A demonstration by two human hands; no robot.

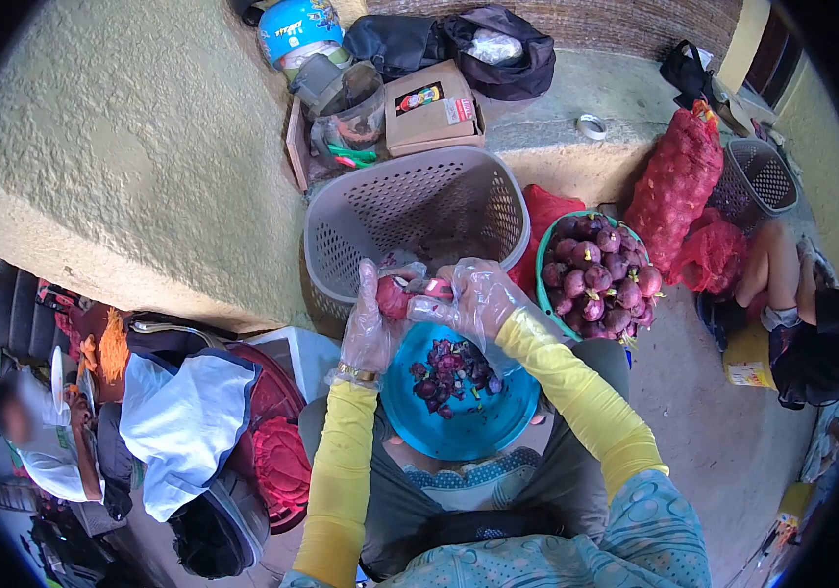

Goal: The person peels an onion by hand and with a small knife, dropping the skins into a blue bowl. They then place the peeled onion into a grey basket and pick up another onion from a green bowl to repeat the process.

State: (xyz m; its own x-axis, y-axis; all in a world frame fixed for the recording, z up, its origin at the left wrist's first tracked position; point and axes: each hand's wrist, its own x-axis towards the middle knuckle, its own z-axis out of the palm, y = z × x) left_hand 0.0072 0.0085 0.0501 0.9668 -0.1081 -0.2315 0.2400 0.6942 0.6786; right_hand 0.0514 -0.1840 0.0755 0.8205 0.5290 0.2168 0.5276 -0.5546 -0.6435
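Both my hands wear clear plastic gloves and meet above a blue basin (405, 421). A red onion (395, 297) sits in the closed fingers of my left hand (369, 318). My right hand (483, 299) is closed close beside it, on a small reddish object (431, 287) whose kind I cannot make out. Dark purple onion scraps and skins (449, 377) lie in the basin between my knees. Just beyond my hands stands a grey perforated laundry basket (341, 220), with some onion skins low inside.
On the right, a green basket (540, 279) is heaped with red onions (596, 279). Behind it leans a full red mesh sack (674, 186). A cardboard box (429, 108) and bags occupy the ledge. Other people sit at far left and far right.
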